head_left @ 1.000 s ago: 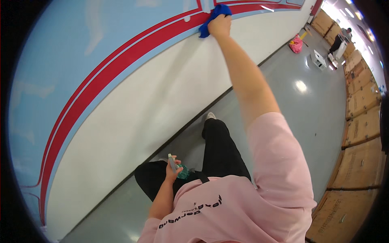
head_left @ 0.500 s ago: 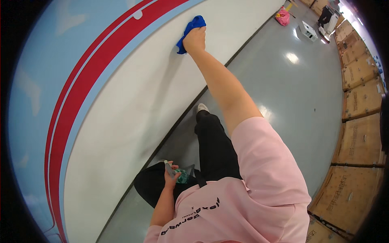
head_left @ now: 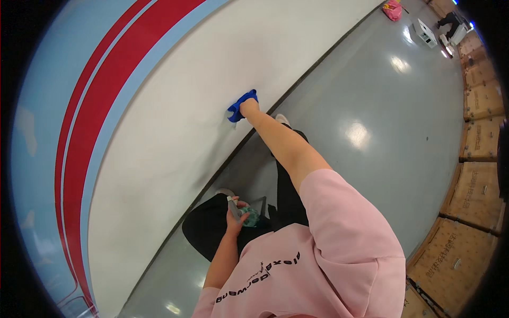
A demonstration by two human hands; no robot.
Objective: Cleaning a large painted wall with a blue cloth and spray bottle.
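My right hand (head_left: 248,108) presses a crumpled blue cloth (head_left: 238,109) against the white wall panel (head_left: 175,116), low down near its dark bottom edge. The arm reaches forward, and the cloth hides most of the fingers. Close to my bent left knee, my left hand (head_left: 233,219) is wrapped around what looks like a spray bottle (head_left: 251,217) with a grey head and a see-through green body. That bottle is held off the wall, above my lap.
A red stripe (head_left: 95,116) curves over light blue along the panel's left side. Wooden crates (head_left: 453,254) line the right edge of the shiny grey floor (head_left: 382,169). Far off are a white box (head_left: 424,33), a pink bag (head_left: 392,10) and a person (head_left: 450,22) beside a machine.
My right hand has drawn the blue cloth down the white panel, nearer to me and its bottom edge. The left hand keeps its hold on the bottle; the whole view has shifted a little.
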